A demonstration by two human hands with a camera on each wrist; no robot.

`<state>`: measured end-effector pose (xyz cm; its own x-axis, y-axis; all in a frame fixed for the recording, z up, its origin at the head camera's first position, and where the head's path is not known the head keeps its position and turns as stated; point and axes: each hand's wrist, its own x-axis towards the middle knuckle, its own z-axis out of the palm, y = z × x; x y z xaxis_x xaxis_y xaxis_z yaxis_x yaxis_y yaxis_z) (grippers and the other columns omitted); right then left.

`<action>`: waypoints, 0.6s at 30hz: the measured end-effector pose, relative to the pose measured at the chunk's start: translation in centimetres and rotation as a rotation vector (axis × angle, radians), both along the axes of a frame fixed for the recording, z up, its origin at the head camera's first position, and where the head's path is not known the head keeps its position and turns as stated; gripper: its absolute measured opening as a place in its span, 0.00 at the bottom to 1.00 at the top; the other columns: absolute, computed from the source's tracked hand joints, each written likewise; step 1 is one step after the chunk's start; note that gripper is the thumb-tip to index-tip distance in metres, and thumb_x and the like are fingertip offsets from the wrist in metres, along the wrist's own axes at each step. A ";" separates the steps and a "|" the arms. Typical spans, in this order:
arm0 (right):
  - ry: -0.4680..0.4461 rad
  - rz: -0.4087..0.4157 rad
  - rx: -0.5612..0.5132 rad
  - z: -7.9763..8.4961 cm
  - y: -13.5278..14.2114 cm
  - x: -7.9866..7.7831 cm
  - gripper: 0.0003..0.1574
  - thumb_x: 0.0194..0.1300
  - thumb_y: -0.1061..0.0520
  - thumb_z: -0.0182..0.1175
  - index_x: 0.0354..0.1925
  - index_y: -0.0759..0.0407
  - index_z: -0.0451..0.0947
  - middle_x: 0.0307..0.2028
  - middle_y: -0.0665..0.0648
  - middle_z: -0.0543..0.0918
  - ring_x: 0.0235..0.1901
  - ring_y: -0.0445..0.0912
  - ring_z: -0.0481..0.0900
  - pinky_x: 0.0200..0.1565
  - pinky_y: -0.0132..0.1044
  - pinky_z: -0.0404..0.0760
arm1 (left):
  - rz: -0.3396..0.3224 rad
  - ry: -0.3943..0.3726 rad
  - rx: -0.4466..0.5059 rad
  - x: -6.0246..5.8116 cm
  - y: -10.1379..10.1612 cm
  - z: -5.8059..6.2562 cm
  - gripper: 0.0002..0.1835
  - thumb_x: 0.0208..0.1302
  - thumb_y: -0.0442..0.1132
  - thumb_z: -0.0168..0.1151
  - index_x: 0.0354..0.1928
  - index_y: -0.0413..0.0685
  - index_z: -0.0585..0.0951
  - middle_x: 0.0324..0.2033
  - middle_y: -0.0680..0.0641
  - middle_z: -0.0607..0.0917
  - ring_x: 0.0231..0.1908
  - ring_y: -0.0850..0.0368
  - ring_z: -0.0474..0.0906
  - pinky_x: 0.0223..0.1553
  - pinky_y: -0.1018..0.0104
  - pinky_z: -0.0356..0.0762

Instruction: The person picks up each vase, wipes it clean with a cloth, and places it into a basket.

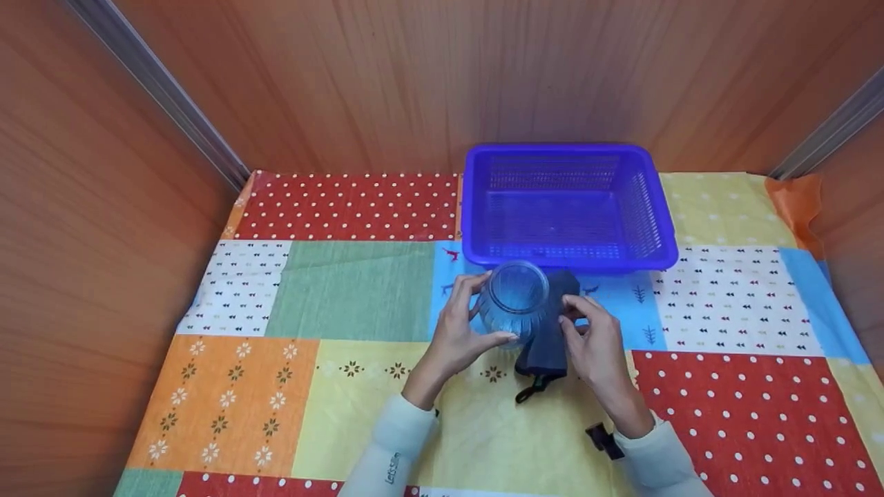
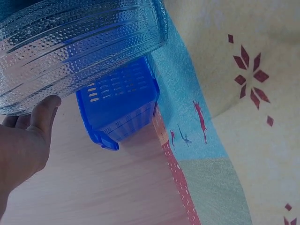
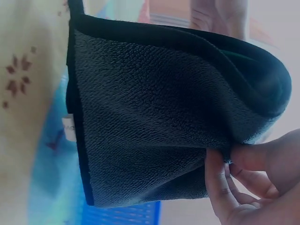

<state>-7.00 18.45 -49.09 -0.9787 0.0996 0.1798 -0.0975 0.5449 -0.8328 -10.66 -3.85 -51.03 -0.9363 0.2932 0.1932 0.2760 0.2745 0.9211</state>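
Observation:
A clear ribbed glass jar (image 1: 514,319) is held up by my left hand (image 1: 456,333), thumb on the near side and fingers round the far side. Its dimpled wall (image 2: 84,51) fills the top of the left wrist view. Beside the jar, my right hand (image 1: 595,338) pinches a folded dark grey cloth (image 1: 545,348) between thumb and fingers. Black binding runs along the edge of this fleecy cloth (image 3: 145,98), and a small white label (image 3: 69,127) sticks out from it. A black loop (image 1: 529,393) hangs from its near end. The cloth's far side is hidden.
A purple-blue plastic basket (image 1: 570,261) with slotted walls stands just beyond the hands, near the back wooden wall (image 1: 387,83). A patchwork-patterned cloth (image 1: 359,290) covers the table. Wooden side panels (image 1: 83,241) enclose the left and right.

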 end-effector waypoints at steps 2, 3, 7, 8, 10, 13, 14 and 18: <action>-0.006 0.002 0.005 -0.8 -0.1 0.0 0.18 0.69 0.76 0.63 0.56 0.76 0.82 0.42 0.67 0.86 0.43 0.60 0.86 0.42 0.43 0.89 | 0.001 0.001 0.000 0.0 0.0 0.0 0.51 0.52 0.40 0.87 0.76 0.48 0.68 0.68 0.46 0.71 0.70 0.46 0.71 0.66 0.45 0.78; -0.010 0.004 0.009 -1.2 -0.1 0.0 0.18 0.69 0.76 0.62 0.56 0.76 0.82 0.42 0.67 0.86 0.43 0.60 0.85 0.42 0.43 0.89 | 0.002 0.002 -0.001 0.0 0.0 0.0 0.51 0.51 0.40 0.87 0.75 0.48 0.68 0.68 0.46 0.71 0.70 0.46 0.71 0.66 0.45 0.78; -0.020 0.013 0.033 -2.7 -0.2 -0.1 0.16 0.69 0.76 0.61 0.55 0.77 0.82 0.42 0.67 0.87 0.41 0.59 0.85 0.39 0.38 0.85 | 0.003 -0.001 -0.003 0.0 -0.1 -0.1 0.51 0.51 0.41 0.87 0.75 0.49 0.68 0.68 0.47 0.71 0.69 0.46 0.71 0.66 0.45 0.79; -0.021 0.013 0.039 -3.0 -0.2 -0.2 0.16 0.69 0.76 0.62 0.54 0.77 0.82 0.41 0.67 0.87 0.41 0.59 0.85 0.39 0.38 0.84 | 0.003 -0.002 -0.002 0.0 -0.1 -0.1 0.51 0.51 0.41 0.87 0.75 0.49 0.68 0.68 0.47 0.71 0.69 0.46 0.71 0.66 0.46 0.79; -0.021 0.017 0.047 -3.6 -0.3 -0.3 0.16 0.69 0.76 0.62 0.54 0.77 0.82 0.41 0.67 0.87 0.40 0.58 0.85 0.38 0.38 0.83 | 0.003 -0.004 0.004 0.0 0.0 -0.1 0.51 0.51 0.41 0.87 0.75 0.49 0.68 0.68 0.47 0.71 0.69 0.47 0.71 0.66 0.45 0.78; -0.029 0.032 0.057 -4.5 -0.3 -0.5 0.15 0.68 0.76 0.61 0.53 0.77 0.83 0.41 0.67 0.87 0.38 0.58 0.86 0.39 0.43 0.85 | 0.003 -0.006 0.014 0.0 0.0 -0.1 0.51 0.51 0.41 0.87 0.75 0.49 0.68 0.68 0.47 0.71 0.69 0.47 0.71 0.66 0.45 0.78; -0.035 0.039 0.058 -4.8 -0.3 -0.6 0.15 0.68 0.76 0.61 0.53 0.76 0.83 0.40 0.67 0.87 0.38 0.58 0.87 0.39 0.44 0.86 | 0.003 -0.006 0.015 0.0 0.0 -0.1 0.51 0.51 0.41 0.87 0.75 0.49 0.68 0.68 0.47 0.71 0.70 0.47 0.71 0.66 0.45 0.78; -0.050 0.057 0.075 -5.9 -0.5 -0.9 0.12 0.68 0.77 0.61 0.49 0.73 0.85 0.38 0.66 0.87 0.37 0.58 0.87 0.39 0.49 0.87 | 0.001 0.000 0.007 0.0 -0.1 -0.1 0.51 0.51 0.42 0.87 0.76 0.49 0.68 0.68 0.47 0.71 0.70 0.47 0.71 0.67 0.46 0.78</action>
<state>-7.91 17.93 -55.02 -0.9903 0.0315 0.1355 -0.0896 0.6008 -0.7944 -10.67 -3.91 -51.15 -0.9365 0.2913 0.1955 0.2761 0.2682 0.9230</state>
